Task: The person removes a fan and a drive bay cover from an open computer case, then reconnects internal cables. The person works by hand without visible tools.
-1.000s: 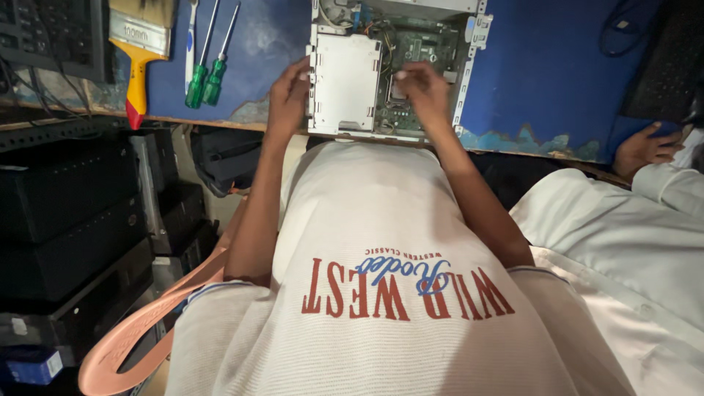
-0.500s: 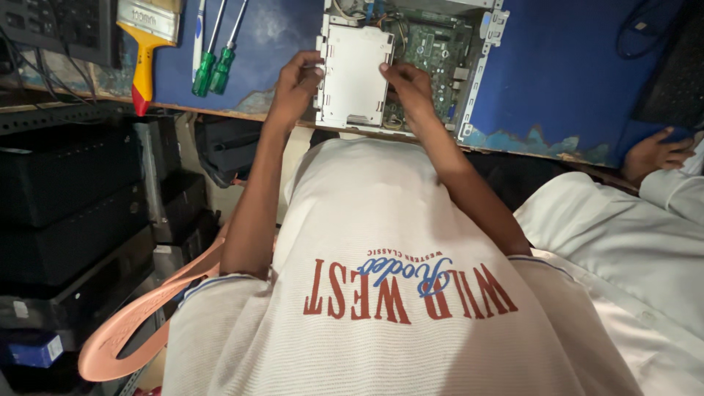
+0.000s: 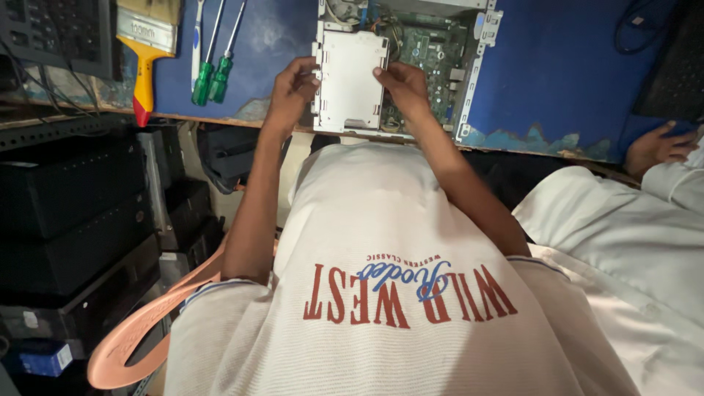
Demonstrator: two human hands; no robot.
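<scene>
An open computer case (image 3: 469,88) lies on the blue worktop (image 3: 557,81), its green circuit board (image 3: 425,51) exposed. Over its left half sits a silver metal drive bracket (image 3: 350,77). My left hand (image 3: 292,89) grips the bracket's left edge. My right hand (image 3: 400,84) holds its right edge, fingers over the board side. Both forearms reach up from my white printed shirt at the bottom of the view.
Two green-handled screwdrivers (image 3: 211,77) and a yellow-handled paintbrush (image 3: 147,51) lie left of the case. A black keyboard (image 3: 51,33) is at top left. Black computer units (image 3: 73,213) are stacked at left. Another person's hand (image 3: 656,147) and white sleeve are at right.
Both hands have closed in on the metal bracket and now hold it by its two side edges; the bracket sits slightly shifted over the case.
</scene>
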